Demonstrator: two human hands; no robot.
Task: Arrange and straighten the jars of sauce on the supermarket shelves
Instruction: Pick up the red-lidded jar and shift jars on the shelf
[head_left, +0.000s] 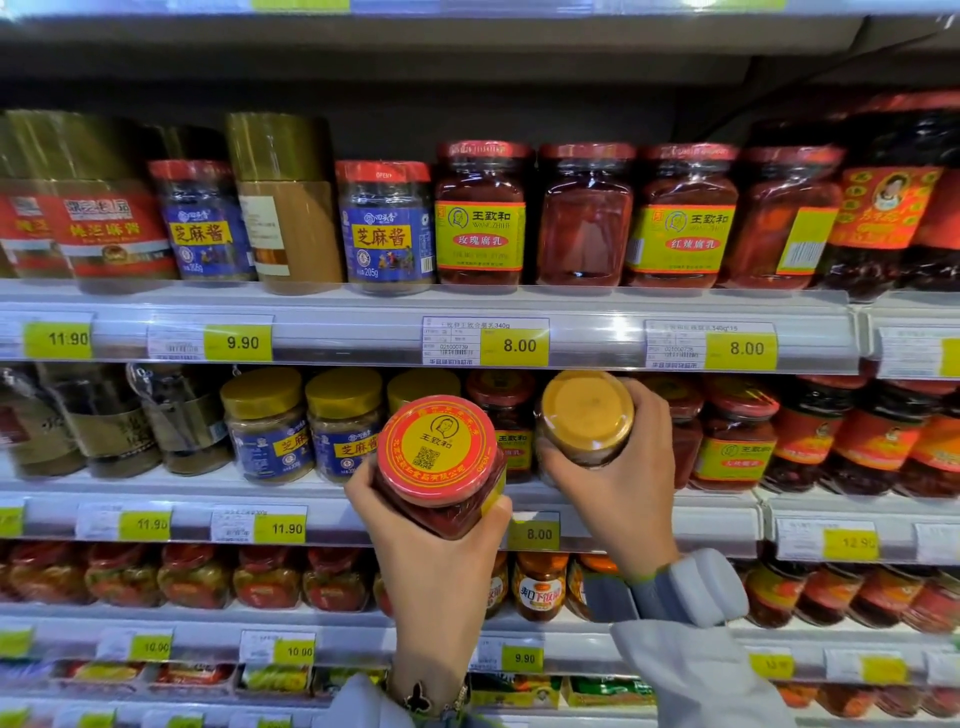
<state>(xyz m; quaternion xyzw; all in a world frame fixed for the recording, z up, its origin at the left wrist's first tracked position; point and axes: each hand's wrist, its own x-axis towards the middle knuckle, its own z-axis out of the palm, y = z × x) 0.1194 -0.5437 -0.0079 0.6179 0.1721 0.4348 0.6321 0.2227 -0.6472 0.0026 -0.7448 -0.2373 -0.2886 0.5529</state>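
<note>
2 jars in hand. L hand grips a red-lid jar from below, fingers curled round its body, lid tilted toward the camera, held just off the middle shelf edge. R hand wraps a yellow-lid jar, also tilted, at the shelf front. Top shelf: 4 red-capped jars in a row, 2 w/ labels facing front, 2 turned. Middle shelf: 3 yellow lids left of the hands. Rows packed tight; free room only in front of the shelf lip.

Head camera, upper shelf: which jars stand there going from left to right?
Red-label sesame paste jar → blue-label jar → gold-capped brown jar → second blue-label jar → four red bean-curd jars → dark chilli jars.
</note>
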